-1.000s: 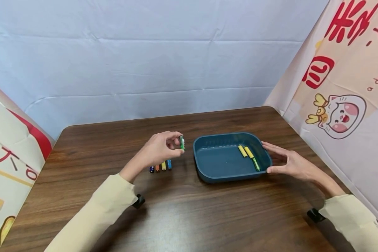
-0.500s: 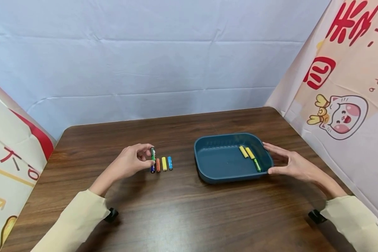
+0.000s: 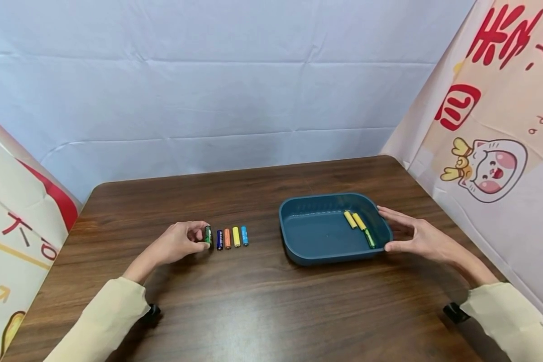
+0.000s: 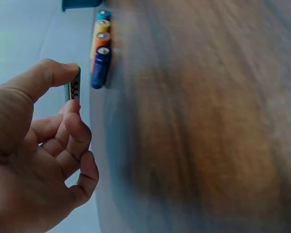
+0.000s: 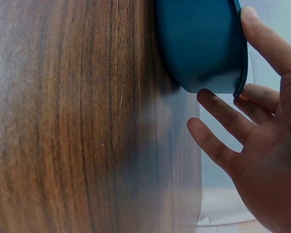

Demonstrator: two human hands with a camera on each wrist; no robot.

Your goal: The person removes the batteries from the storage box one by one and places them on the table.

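In the head view my left hand (image 3: 181,242) pinches a green battery (image 3: 208,236) upright between thumb and fingertips, low over the table. The left wrist view shows this battery (image 4: 75,86) with dark lettering on its side. Just right of it, a dark blue battery (image 3: 219,240), an orange one (image 3: 228,239), a yellow one (image 3: 236,237) and a light blue one (image 3: 244,236) stand in a row. With spread, fairly straight fingers, my right hand (image 3: 418,239) touches the right end of a dark teal plastic bin (image 3: 317,257); its thumb lies at the rim.
Inside the bin, two yellow batteries (image 3: 350,219) and a green one (image 3: 369,238) lie near the right end. Brown wood-grain tabletop (image 3: 262,306) extends around everything. A white cloth (image 3: 208,90) hangs behind, and printed cloths (image 3: 484,166) hang at both sides.
My left hand has carried the green battery leftward and down, from beside the bin, past the row to its left end. My right hand has stayed at the bin.
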